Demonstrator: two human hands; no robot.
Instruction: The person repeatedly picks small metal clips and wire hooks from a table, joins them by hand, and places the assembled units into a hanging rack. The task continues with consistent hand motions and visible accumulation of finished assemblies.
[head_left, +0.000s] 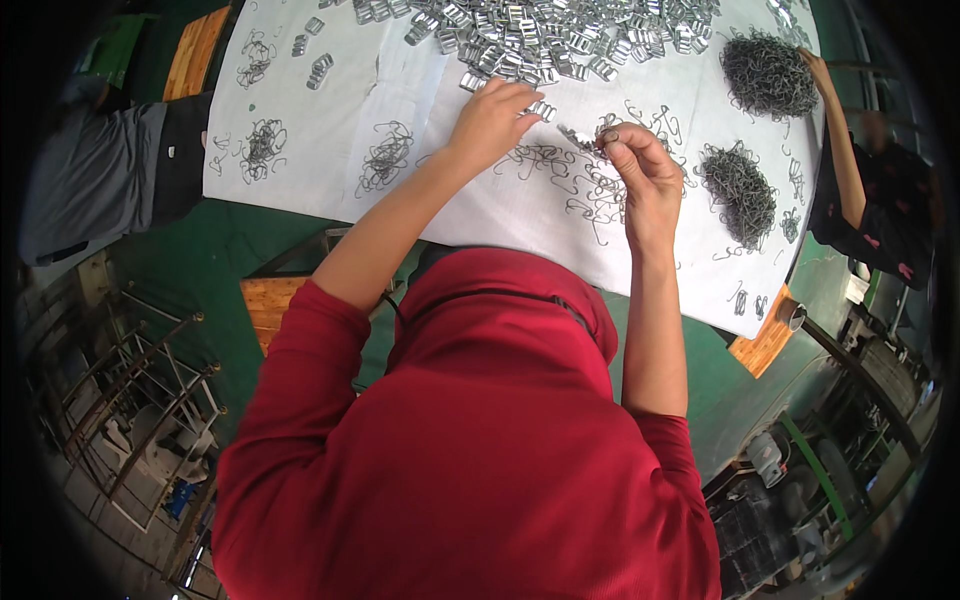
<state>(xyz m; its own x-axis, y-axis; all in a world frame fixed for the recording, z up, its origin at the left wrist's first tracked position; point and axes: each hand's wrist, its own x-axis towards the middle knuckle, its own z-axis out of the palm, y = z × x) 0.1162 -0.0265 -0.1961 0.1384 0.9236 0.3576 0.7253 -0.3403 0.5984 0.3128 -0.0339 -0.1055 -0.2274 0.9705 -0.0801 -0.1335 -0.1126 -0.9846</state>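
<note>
On the white-covered table (pixel 330 120), my left hand (pixel 490 125) reaches to the near edge of a heap of silver metal buckles (pixel 560 35). Its thumb and fingertips close around a small silver buckle (pixel 541 110). To the right, my right hand (pixel 648 170) is raised with thumb and forefinger pinched on a thin dark wire hook (pixel 604 128). A ridged metal piece (pixel 578 138) shows just left of that pinch; whether the hand holds it too, I cannot tell. Loose wire hooks (pixel 595 195) lie scattered beneath and around the right hand.
Two dense piles of wire hooks, a far one (pixel 768 75) and a nearer one (pixel 738 195), occupy the right side. Smaller hook clusters (pixel 386 157) lie at left. A co-worker's hand (pixel 818 72) touches the far pile; another person (pixel 110 165) is at the left edge.
</note>
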